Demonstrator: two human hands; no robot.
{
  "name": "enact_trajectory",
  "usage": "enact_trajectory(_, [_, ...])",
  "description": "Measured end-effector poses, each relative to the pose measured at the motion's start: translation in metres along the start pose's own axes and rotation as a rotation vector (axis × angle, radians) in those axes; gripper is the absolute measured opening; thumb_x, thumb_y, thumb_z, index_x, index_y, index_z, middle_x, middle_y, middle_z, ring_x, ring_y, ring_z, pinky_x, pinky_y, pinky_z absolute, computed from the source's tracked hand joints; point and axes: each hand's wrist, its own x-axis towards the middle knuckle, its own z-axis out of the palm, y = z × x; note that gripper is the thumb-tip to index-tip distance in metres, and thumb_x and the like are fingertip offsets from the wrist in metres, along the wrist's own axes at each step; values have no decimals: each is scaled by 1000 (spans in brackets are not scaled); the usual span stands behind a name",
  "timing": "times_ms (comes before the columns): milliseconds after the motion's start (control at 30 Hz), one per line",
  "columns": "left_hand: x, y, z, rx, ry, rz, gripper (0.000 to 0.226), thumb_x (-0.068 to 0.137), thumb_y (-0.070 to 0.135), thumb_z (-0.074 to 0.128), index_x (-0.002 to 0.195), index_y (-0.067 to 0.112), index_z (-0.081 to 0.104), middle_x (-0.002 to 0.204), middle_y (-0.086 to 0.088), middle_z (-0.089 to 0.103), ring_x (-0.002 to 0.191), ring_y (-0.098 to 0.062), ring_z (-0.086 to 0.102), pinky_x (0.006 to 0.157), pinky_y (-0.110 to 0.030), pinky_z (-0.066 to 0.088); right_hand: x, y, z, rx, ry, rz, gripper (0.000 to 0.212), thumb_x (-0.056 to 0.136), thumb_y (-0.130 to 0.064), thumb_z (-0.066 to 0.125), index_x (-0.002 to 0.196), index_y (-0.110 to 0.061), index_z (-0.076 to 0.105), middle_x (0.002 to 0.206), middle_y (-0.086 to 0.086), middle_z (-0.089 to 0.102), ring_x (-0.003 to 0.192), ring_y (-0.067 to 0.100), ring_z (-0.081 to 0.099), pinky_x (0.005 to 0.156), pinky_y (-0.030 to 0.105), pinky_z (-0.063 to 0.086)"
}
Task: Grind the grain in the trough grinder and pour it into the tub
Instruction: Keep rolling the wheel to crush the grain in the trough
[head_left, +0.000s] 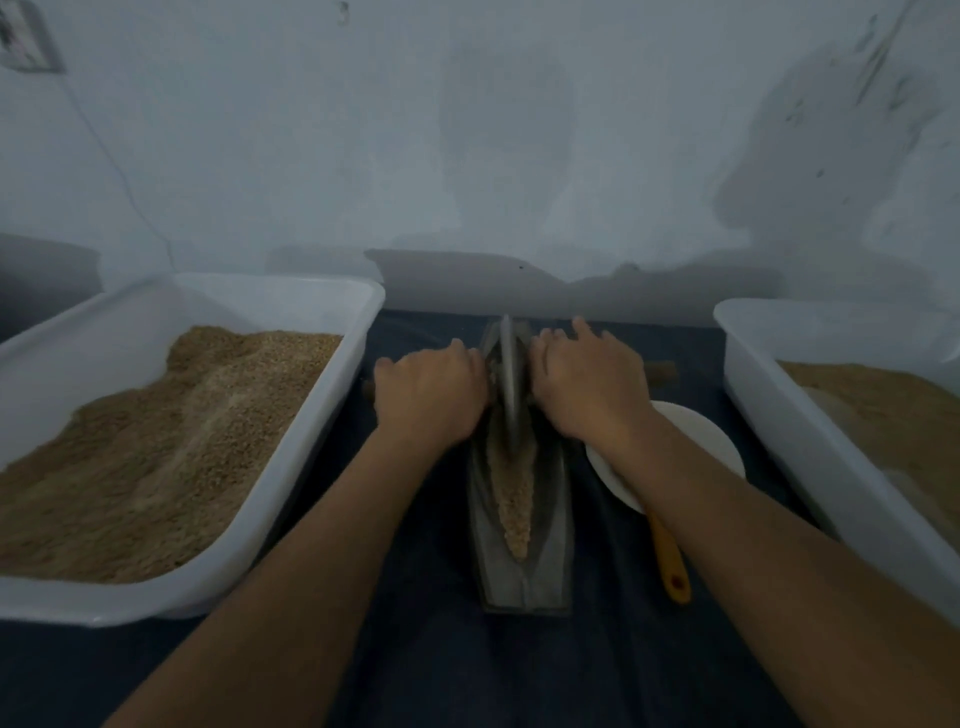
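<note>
A grey metal trough grinder (550, 545) lies lengthwise on the dark cloth in front of me, with a strip of pale grain (516, 506) in its groove. An upright metal grinding wheel (509, 384) stands in the far half of the trough. My left hand (431, 397) grips the wheel's axle handle on the left side. My right hand (584, 387) lies over the handle on the right, its index finger stretched forward. A white tub (322, 415) at the left holds a heap of brown grain. A second white tub (769, 405) at the right also holds grain.
A white bowl (711, 447) sits right of the trough, partly under my right forearm. A yellow handle (672, 564) pokes out from beneath that arm. A blue-grey wall (493, 156) stands close behind everything. Dark cloth (519, 675) covers the surface near me.
</note>
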Motion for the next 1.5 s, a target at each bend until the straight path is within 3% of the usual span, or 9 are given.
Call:
enact_trajectory(233, [-101, -20, -15, -210, 130, 102, 59, 107, 45, 18, 144, 20, 57, 145, 4, 60, 132, -16, 57, 105, -54, 46, -104, 1, -6, 86, 294, -195, 55, 111, -42, 21, 146, -17, 53, 147, 2, 56, 144, 22, 44, 113, 45, 43])
enact_trajectory(400, [-30, -5, -2, 38, 65, 68, 41, 107, 35, 22, 105, 24, 61, 120, 3, 70, 97, -24, 66, 82, -39, 42, -30, 1, 1, 44, 35, -60, 65, 107, -39, 6, 152, -14, 45, 156, 3, 47, 154, 24, 25, 123, 45, 25])
enact_trajectory(567, [33, 7, 1, 41, 28, 14, 35, 103, 21, 31, 70, 19, 42, 86, -3, 65, 58, -21, 40, 70, -37, 31, 23, 5, 6, 90, -65, 107, 53, 109, -30, 14, 127, -9, 60, 142, 8, 59, 150, 30, 29, 118, 50, 28])
enact_trajectory(733, [-45, -3, -3, -51, 197, 55, 47, 105, 34, 14, 104, 25, 61, 83, 5, 66, 65, -19, 52, 67, -36, 35, -60, 2, -1, 94, 64, -32, 60, 109, -42, 11, 153, -15, 43, 157, 3, 45, 150, 23, 33, 120, 42, 30])
enact_trajectory(867, [-105, -20, -5, -234, 322, 157, 46, 109, 41, 25, 139, 23, 55, 113, 9, 73, 103, -14, 68, 91, -45, 53, -111, -3, -11, 122, 247, -142, 57, 109, -45, 19, 151, -18, 47, 153, 0, 50, 146, 18, 41, 119, 44, 36])
enact_trajectory(1033, [-41, -10, 4, -80, 133, 73, 56, 107, 42, 20, 148, 20, 53, 130, 2, 70, 134, -23, 56, 117, -57, 30, -49, 0, -1, 89, 55, -74, 64, 108, -45, 7, 158, -16, 35, 161, 1, 39, 153, 23, 26, 124, 44, 23])
enact_trajectory(1133, [23, 0, 6, 23, 52, -9, 44, 105, 35, 27, 114, 20, 66, 106, -6, 75, 105, -31, 66, 110, -51, 33, 15, 7, 9, 179, -18, 105, 57, 109, -38, 16, 151, -11, 44, 157, 9, 45, 153, 28, 25, 122, 47, 23])
enact_trajectory(1267, [34, 11, -3, 20, 81, 43, 34, 103, 28, 28, 70, 23, 36, 81, -3, 66, 60, -24, 45, 73, -39, 32, 31, 10, 10, 120, -88, 132, 52, 109, -34, 17, 138, -11, 54, 149, 9, 53, 150, 29, 29, 119, 49, 25])
enact_trajectory(1500, [-85, -17, -6, -159, 270, 193, 47, 108, 37, 27, 132, 18, 63, 95, 6, 74, 79, -18, 68, 82, -41, 53, -99, 2, -8, 138, 177, -118, 61, 110, -47, 13, 154, -15, 42, 157, 2, 46, 148, 19, 37, 121, 40, 30])
